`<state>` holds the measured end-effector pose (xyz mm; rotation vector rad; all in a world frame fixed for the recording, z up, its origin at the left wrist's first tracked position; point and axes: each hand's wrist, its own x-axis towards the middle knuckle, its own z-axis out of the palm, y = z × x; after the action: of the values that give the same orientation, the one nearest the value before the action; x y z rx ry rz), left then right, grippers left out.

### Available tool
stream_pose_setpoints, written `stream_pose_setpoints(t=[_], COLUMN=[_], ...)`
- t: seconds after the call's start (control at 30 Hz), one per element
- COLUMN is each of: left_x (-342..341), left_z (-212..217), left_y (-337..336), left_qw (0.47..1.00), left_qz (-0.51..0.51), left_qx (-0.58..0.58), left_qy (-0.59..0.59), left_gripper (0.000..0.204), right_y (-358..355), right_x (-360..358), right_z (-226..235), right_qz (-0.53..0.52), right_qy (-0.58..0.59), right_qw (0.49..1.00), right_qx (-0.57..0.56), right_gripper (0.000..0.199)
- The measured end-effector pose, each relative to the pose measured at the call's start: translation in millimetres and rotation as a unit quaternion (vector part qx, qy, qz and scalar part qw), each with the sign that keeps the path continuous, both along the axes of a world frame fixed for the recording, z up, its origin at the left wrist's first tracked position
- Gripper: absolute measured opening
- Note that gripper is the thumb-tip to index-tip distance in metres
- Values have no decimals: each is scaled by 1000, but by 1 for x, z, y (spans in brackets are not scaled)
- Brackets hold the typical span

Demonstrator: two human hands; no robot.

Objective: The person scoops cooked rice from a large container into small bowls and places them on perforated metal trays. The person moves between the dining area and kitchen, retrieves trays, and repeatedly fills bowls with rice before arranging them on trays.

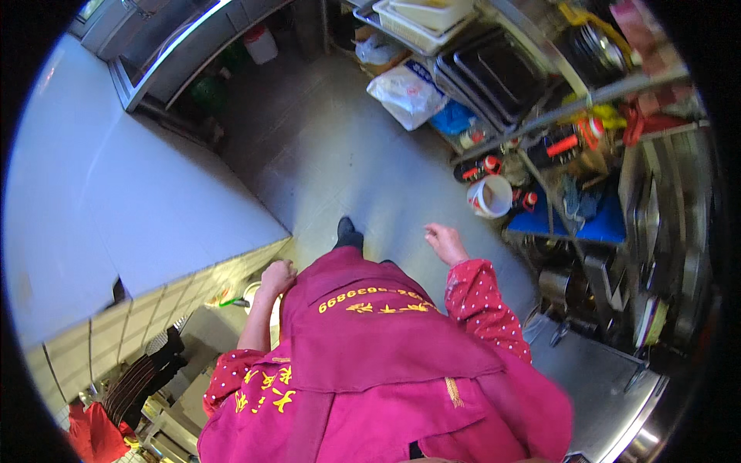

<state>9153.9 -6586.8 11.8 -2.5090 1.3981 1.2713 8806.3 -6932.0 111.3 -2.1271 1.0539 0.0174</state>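
The person's left hand (279,278), at 8 o'clock from the middle of the view, is bent beside the pink apron (394,351) (whether it grips anything cannot be told). The right hand (446,244), at 3 o'clock, is released, fingers loosely curled. The apron fills 6 o'clock. Farther out, a white bucket (489,197) is near 2 o'clock beside a dark bottle (478,168); a white bag (407,94) lies towards 1 o'clock, and a pale desk (131,208) spans 9 o'clock.
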Motion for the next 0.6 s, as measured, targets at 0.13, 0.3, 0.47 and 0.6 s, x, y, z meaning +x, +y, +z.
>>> stream_pose_setpoints(t=[0.13, 0.3, 0.47, 0.6], left_x=[41, 88, 104, 109], left_z=[48, 80, 68, 49], left_y=[-127, -269, -372, -469], left_qw=[999, 999, 993, 980], left_qz=[46, 14, 94, 149], left_qx=[-5, -31, -19, -5], left_qy=[3, -1, 67, 132], left_gripper=[38, 41, 40, 42], right_y=[-88, -259, -455, -586], right_x=[52, 121, 190, 239], right_z=[5, 11, -28, -109], right_qz=[-77, -223, -342, -437], right_qy=[-51, -173, -362, -298], right_qw=[981, 883, 735, 731], right_qx=[172, 375, 461, 432], right_gripper=[31, 38, 32, 43])
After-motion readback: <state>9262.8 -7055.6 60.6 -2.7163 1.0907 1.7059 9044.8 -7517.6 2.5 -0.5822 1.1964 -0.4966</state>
